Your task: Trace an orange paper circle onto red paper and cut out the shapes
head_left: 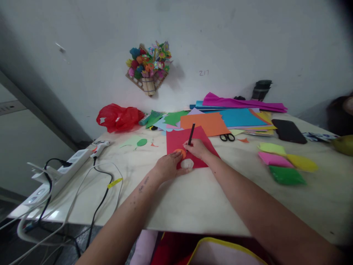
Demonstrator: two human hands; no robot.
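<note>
The right hand [199, 149] pinched a black pen [191, 134] between its fingers, the shaft tilted upward from the grip. Just left of that grip lay an orange paper disc [180, 152], on a red paper sheet [175, 137] that ran beneath both hands. The left hand [167, 165] was spread, gripping nothing, its fingertips resting on the disc. Whether the pen tip touched paper could not be told. Nearer the body than the grip showed a pale rounded patch [187, 163] within the red. Beyond the grip lay an orange paper sheet [204, 123], with black-handled scissors [227, 137] to its right; farther right of the grip lay a smartphone [289, 131].
</note>
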